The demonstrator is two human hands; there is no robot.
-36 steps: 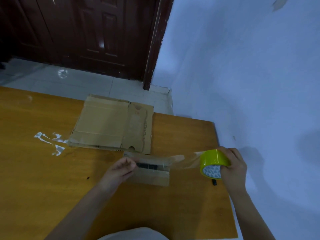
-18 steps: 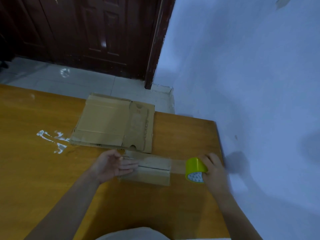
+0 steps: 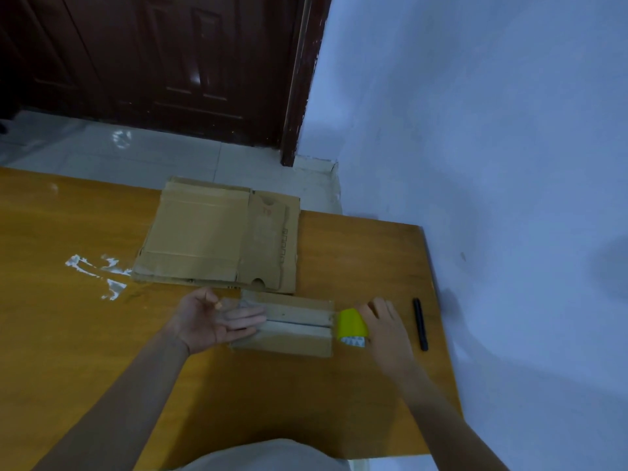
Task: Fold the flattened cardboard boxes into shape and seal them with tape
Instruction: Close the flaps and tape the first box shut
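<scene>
A small folded cardboard box (image 3: 295,326) lies on the wooden table (image 3: 102,334) in front of me, with clear tape running along its top seam. My left hand (image 3: 214,317) lies with straight fingers on the box's left end, pressing the tape down. My right hand (image 3: 382,326) grips the yellow tape roll (image 3: 351,326), which sits against the box's right end. Behind the box a stack of flattened cardboard boxes (image 3: 217,237) lies flat on the table.
A black pen-like tool (image 3: 419,323) lies near the table's right edge, just right of my right hand. White tape scraps (image 3: 98,275) stick to the table at the left. A blue wall borders the right side; a dark door stands beyond the table.
My right hand has brought the tape roll down and left to the box's right end, laying the stretched tape over the seam. My left hand has flattened onto the box's left end.
</scene>
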